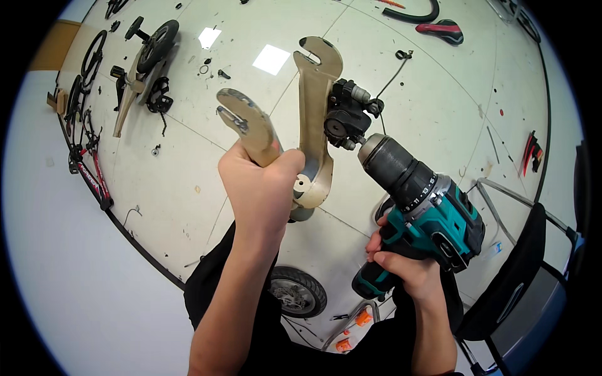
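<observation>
My left hand (262, 188) grips a tan metal fork (312, 119) with two slotted legs, held up in front of me. A black brake caliper (347, 114) is fixed to the fork's right leg. In my right hand (406, 271) is a teal and black cordless drill (421, 210), gripped by its handle. The drill's chuck points up and left, and its tip meets the caliper's lower edge.
On the pale tiled floor lie a small black wheel (300, 291) by my legs, another tan fork with a wheel (147, 59) far left, bicycle frame parts (88, 156) by the left wall, a red and black saddle (442, 29) at the top, and a black chair (511, 276) at right.
</observation>
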Motion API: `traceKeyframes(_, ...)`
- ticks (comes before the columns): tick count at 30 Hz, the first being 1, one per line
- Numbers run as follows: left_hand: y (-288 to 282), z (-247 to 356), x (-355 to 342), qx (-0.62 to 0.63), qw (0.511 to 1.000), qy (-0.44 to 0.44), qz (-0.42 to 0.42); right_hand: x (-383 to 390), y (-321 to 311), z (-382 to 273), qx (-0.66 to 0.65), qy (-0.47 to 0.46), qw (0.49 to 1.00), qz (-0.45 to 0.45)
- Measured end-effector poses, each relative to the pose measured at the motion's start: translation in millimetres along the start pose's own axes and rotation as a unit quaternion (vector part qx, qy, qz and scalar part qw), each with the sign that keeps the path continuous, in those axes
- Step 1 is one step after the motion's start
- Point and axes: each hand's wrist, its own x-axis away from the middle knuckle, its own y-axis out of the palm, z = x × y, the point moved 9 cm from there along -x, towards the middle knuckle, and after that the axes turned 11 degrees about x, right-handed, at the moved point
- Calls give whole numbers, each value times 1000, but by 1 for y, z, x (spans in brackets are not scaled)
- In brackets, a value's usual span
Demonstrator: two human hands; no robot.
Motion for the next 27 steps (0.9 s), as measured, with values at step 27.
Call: traceKeyframes(27, 17, -22, -7, -29, 997, -57, -32, -10, -9, 14, 244, -117, 962, 18)
